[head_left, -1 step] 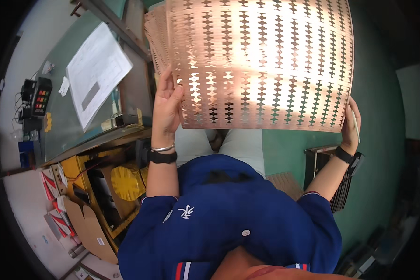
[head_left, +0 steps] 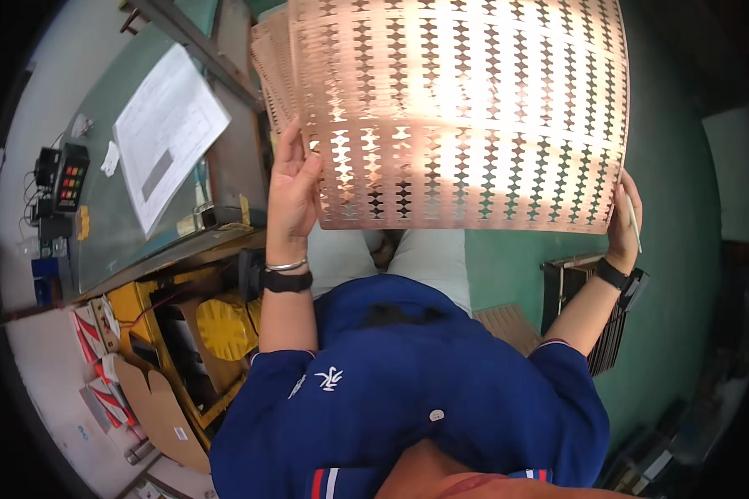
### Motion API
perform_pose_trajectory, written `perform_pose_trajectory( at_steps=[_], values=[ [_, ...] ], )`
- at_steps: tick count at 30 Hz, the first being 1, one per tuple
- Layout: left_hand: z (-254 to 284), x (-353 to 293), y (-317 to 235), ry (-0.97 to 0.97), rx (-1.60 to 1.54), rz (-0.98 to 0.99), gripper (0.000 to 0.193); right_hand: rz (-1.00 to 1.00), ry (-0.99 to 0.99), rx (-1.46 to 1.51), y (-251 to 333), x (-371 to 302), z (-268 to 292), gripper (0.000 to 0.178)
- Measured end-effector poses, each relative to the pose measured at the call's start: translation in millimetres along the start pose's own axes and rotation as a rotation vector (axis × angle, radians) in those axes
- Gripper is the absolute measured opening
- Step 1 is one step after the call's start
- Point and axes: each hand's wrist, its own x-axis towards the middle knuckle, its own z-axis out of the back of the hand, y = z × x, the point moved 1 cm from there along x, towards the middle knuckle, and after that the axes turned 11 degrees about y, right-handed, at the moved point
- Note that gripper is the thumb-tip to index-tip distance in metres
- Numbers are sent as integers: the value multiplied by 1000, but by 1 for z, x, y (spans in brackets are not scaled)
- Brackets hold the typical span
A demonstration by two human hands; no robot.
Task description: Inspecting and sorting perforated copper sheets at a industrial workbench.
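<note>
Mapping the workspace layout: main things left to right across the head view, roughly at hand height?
Black box with coloured buttons, rectangular white paper sheet, bare left hand, curved copper-coloured sheet with rows of cut-outs, bare right hand.

Green floor (head_left: 503, 270), green-topped table (head_left: 108, 237)

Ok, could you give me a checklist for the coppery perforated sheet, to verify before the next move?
1. Left hand holding the left edge of the coppery perforated sheet: ok.
2. Right hand at the sheet's right edge: ok.
3. Right hand free of other things: not ok, a thin pale stick shows there.
4. Sheet's far edge visible: not ok, the picture cuts it off.
5. Sheet apart from the coppery layers behind: cannot tell.
</note>
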Motion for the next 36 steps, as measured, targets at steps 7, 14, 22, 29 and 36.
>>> perform_pose_trajectory(
  at_steps=[7, 14, 22, 29, 36],
  values=[
    [4, -5, 5, 10, -4, -27, 54, 71, -53, -35, 11, -22, -5, 39],
    [6, -6, 5, -4, -17, -21, 50, 118, -67, 11, 14, -28, -8, 38],
    [4, -6, 3, 29, -70, -24, 50, 106, -42, 32, 16, -27, -9, 39],
    [8, -7, 2, 57, -129, -73, 49, 64, 13, -70, 11, -29, -2, 38],
    [7, -14, 0, 60, -239, -110, 52, -127, 241, -3, -4, -3, 26, 45]
  ],
)
